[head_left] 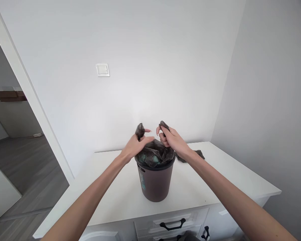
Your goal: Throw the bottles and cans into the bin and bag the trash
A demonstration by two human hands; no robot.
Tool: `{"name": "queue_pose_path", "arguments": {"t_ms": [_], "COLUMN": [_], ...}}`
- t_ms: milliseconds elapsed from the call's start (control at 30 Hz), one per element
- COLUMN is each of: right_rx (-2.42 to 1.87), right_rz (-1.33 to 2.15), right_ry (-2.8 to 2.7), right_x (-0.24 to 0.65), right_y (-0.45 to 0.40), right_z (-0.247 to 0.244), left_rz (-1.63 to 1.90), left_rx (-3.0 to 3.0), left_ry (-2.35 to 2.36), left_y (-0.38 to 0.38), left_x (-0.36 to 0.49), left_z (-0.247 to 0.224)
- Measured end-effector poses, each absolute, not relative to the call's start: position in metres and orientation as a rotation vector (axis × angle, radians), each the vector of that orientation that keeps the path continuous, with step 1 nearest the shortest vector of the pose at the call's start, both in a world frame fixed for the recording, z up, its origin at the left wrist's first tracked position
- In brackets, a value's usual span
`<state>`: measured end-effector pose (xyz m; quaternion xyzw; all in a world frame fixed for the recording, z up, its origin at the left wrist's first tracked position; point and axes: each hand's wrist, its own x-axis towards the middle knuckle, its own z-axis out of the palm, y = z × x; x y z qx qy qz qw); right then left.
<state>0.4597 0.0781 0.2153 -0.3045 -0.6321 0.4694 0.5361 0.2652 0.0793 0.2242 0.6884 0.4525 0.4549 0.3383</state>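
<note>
A dark purple-brown trash can (157, 184) with a black rim stands upright on the white countertop. Inside it sits a black garbage bag (153, 155), thin and crinkled, its upper part rising above the rim. My left hand (138, 144) grips one gathered end of the bag, which pokes up past the fingers. On the other side, my right hand (171, 137) is closed around another gathered end. Both hands are just above the can, a small gap apart. Greenish contents show faintly through the plastic; what they are I cannot tell.
Behind my right forearm a piece of black plastic (199, 154) lies on the countertop (110, 187). Below are drawers with black handles (172, 224). A wall with a light switch (102, 70) rises behind, and a doorway opens at the left.
</note>
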Motion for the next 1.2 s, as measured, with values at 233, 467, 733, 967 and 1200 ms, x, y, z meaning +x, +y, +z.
{"name": "queue_pose_path", "arguments": {"t_ms": [233, 467, 733, 967, 1200], "right_rx": [-0.665, -0.569, -0.765, -0.569, -0.541], "right_rz": [1.126, 1.171, 1.19, 1.341, 1.464], "right_ry": [-1.519, -1.571, -1.559, -1.112, -1.169], "right_x": [0.447, 0.494, 0.471, 0.463, 0.477], "right_y": [0.082, 0.081, 0.086, 0.097, 0.093], "right_z": [0.249, 0.239, 0.198, 0.196, 0.201], "left_rz": [0.983, 1.11, 1.132, 1.277, 1.426], "left_rx": [2.057, 2.018, 1.939, 1.731, 1.091], "left_ry": [1.089, 1.097, 1.231, 1.138, 0.843], "left_y": [0.084, 0.09, 0.092, 0.082, 0.094], "left_x": [0.291, 0.303, 0.304, 0.271, 0.227], "left_z": [0.215, 0.209, 0.204, 0.214, 0.209]}}
